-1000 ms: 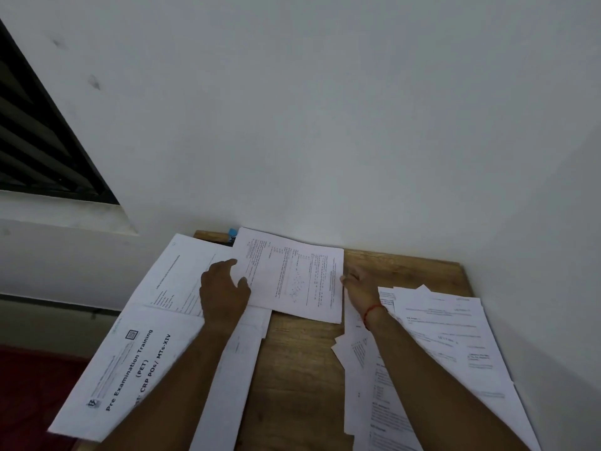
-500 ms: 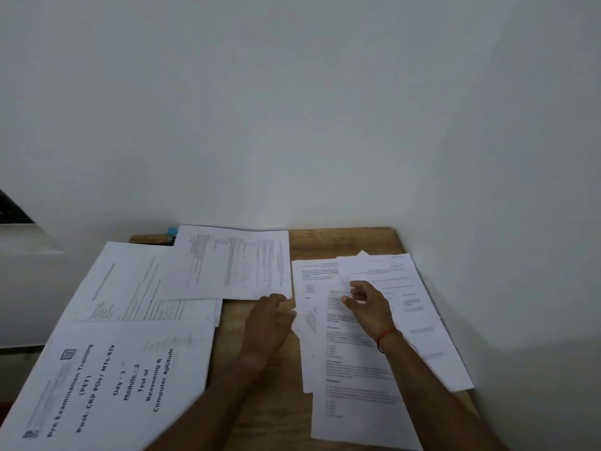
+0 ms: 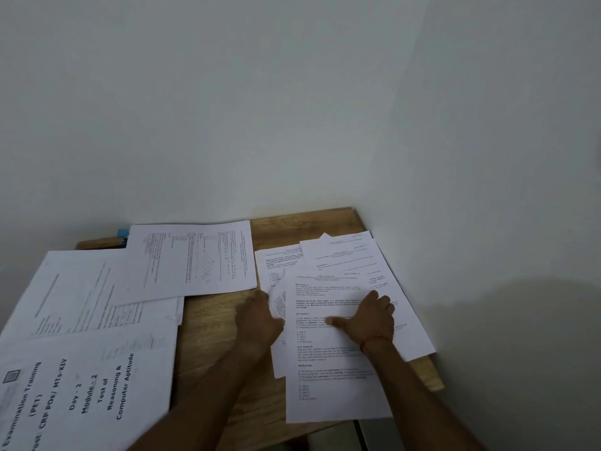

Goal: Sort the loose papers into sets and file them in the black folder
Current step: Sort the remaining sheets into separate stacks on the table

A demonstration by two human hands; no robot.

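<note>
While the fanned pile of white printed sheets (image 3: 341,379) lies right of centre on the brown wooden table (image 3: 214,320), the right hand (image 3: 367,317) presses flat on top, fingers straight and spread. Left hand (image 3: 257,317) meets the pile's left edge, its grip impossible to make out. More white printed pages (image 3: 84,320) cover the lower left.

A wooden table (image 3: 214,323) carries loose papers (image 3: 190,258) spread across both sides.

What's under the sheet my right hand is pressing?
Other white printed sheets, fanned on the brown wooden table; only their outer edges show. Their number is hidden.
</note>
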